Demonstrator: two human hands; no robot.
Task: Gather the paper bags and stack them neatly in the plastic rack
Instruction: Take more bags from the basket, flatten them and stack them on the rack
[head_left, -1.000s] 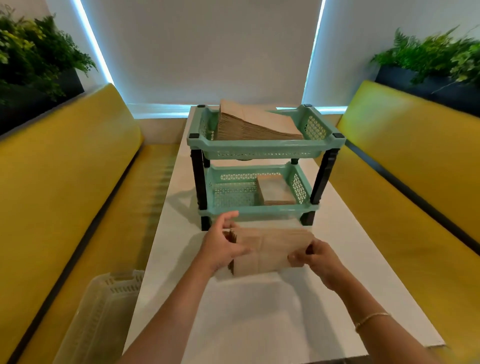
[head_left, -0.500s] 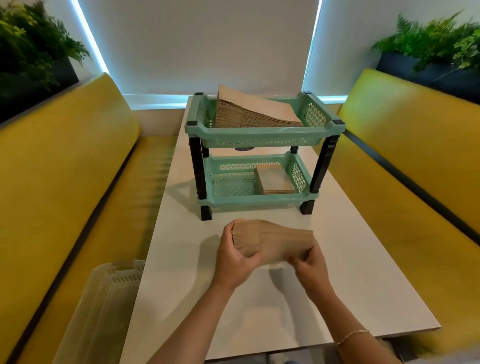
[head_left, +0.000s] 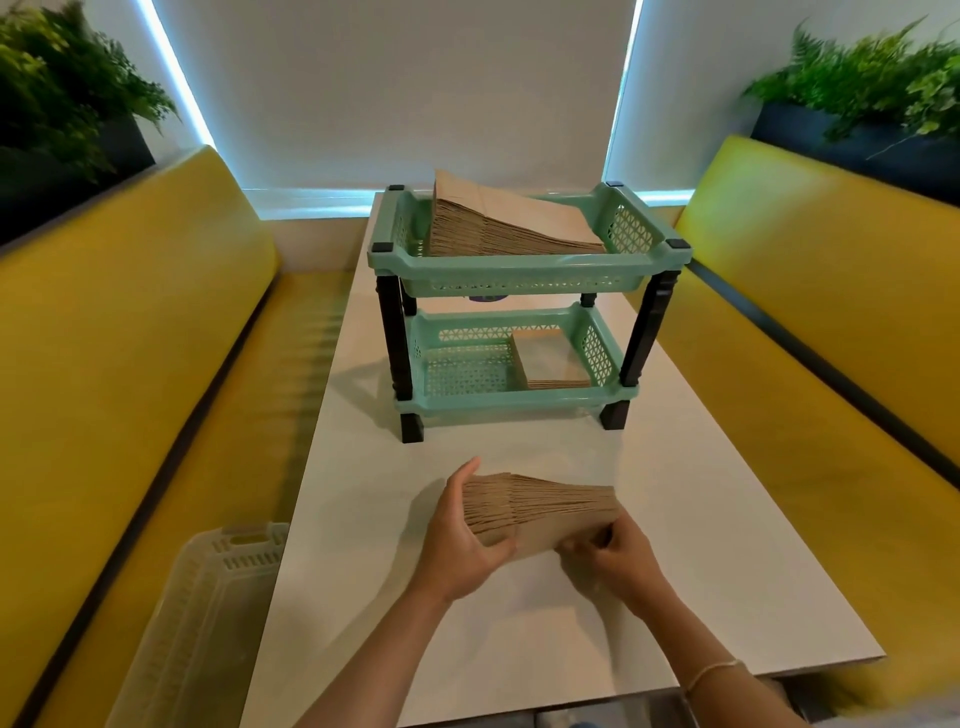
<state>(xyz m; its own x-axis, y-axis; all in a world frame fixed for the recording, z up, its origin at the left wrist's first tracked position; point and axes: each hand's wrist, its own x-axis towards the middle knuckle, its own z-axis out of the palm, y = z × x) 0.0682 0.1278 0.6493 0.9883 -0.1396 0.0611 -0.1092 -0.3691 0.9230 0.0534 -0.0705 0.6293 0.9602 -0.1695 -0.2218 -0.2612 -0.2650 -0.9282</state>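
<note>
Now | both hands' fingers grasping bag stack (head_left: 540, 512) | left hand (head_left: 460, 540) | right hand (head_left: 615, 564)

paper bags (head_left: 540, 512): brown kraft paper, matt | rack (head_left: 524, 270): mint-green plastic with perforated walls, slightly glossy; black plastic posts | table (head_left: 675, 519): white, smooth, low sheen | crate (head_left: 197, 623): translucent plastic | benches (head_left: 130, 364): yellow, smooth upholstery

Bag bundle (head_left: 540, 512) on table (head_left: 701, 545), before rack (head_left: 524, 270).
</note>
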